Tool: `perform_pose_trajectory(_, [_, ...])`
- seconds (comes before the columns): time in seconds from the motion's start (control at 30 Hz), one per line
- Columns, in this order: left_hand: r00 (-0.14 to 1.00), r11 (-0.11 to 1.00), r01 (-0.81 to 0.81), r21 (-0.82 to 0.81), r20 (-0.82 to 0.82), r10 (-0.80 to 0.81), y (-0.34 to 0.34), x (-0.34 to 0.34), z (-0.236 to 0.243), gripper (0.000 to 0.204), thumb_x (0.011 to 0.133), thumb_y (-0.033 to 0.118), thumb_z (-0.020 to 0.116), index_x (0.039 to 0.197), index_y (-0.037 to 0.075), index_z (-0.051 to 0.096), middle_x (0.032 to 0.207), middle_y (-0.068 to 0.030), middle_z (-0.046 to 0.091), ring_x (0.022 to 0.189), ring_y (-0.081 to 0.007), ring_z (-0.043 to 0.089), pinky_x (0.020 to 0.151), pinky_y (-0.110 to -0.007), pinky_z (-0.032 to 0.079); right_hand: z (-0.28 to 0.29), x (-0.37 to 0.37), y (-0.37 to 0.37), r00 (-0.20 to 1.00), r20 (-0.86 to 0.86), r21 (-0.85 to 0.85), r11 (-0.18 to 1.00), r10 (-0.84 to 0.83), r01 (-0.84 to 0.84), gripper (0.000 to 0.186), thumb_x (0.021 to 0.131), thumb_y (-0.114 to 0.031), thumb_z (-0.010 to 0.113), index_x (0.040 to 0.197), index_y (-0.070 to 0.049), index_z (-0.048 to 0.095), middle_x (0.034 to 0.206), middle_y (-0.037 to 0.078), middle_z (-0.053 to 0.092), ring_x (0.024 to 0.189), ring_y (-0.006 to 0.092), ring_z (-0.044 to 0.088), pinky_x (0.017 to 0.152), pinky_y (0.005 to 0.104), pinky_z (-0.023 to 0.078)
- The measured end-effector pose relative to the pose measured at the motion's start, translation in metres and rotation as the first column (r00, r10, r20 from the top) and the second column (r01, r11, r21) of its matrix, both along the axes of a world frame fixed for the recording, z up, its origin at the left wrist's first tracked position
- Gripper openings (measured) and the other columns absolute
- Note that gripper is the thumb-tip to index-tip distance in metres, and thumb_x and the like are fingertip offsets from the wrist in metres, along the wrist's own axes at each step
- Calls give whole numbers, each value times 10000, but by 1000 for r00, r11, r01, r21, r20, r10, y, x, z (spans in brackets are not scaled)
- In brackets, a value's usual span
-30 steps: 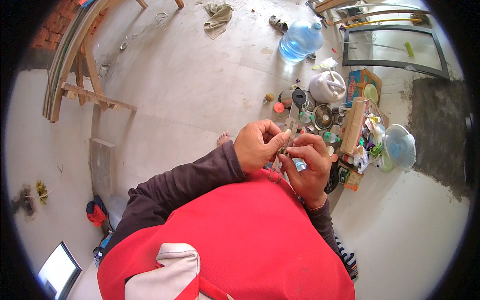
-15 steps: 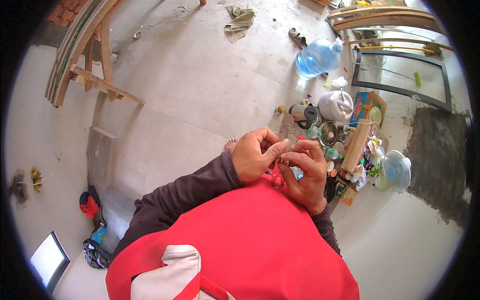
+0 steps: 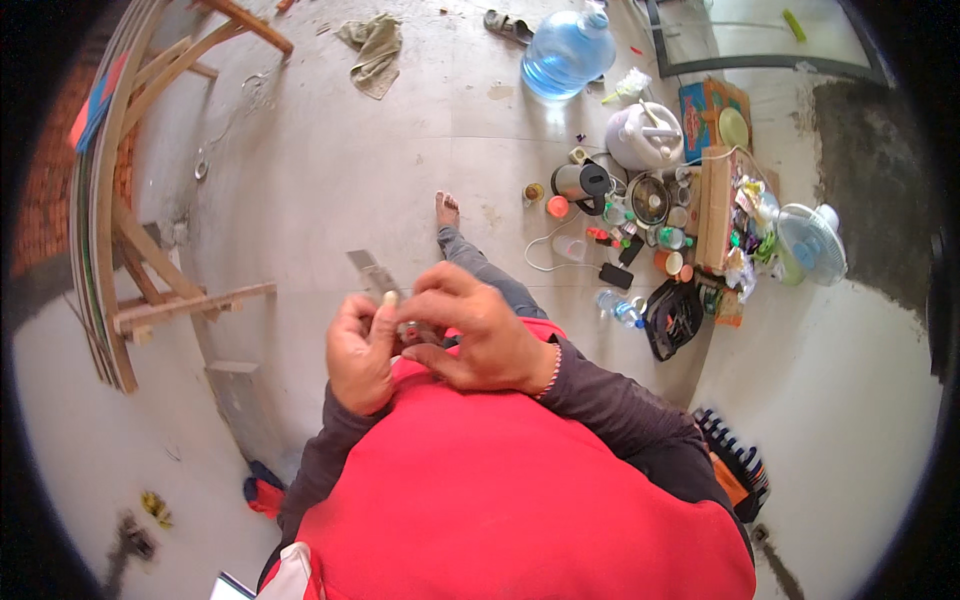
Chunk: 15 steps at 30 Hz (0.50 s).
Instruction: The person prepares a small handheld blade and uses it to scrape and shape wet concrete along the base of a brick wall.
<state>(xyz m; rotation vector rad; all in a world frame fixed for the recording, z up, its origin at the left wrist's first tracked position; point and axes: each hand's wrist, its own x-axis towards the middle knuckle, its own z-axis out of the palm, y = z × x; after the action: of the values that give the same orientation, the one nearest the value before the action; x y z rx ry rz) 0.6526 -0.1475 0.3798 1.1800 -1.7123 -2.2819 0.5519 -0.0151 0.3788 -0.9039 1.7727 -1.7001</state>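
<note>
My left hand (image 3: 362,352) pinches a flat, thin grey metal piece (image 3: 368,268) between thumb and fingers. The piece's blade-like end sticks up past the thumb, tilted to the left, and motion smears it a little. Against its lower end my right hand (image 3: 475,335) is closed, thumb and bent fingers meeting around it. A small red part (image 3: 410,332) shows between the two hands; the fingers cover the rest, so I cannot tell the exact kind of thing. Both hands are in front of my red top (image 3: 500,450), above the floor.
To the right stand a kettle (image 3: 582,185), a white jug (image 3: 645,135), a black open case (image 3: 673,320), a plastic bottle (image 3: 620,308) and a fan (image 3: 810,243). A large blue water bottle (image 3: 568,55) is farther off. Wooden trestles (image 3: 190,305) stand left; a cloth (image 3: 372,55) lies ahead.
My view has turned right, and both hands with the grey piece now appear farther left. My right hand has come across more level. My bare foot and leg show more.
</note>
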Motion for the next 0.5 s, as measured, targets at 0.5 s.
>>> perform_pose_trajectory(0.5, [981,947,190,-261,97,-170,-145,-196,31,208,967,163,575,842,49,454,711,-17,568,622,-58,546,531,-222,470,16,-192,-137,997,28,-80,994,-69,71,182,713,8,714,858,-16,607,930,140,540,711,283,596,642,360,499])
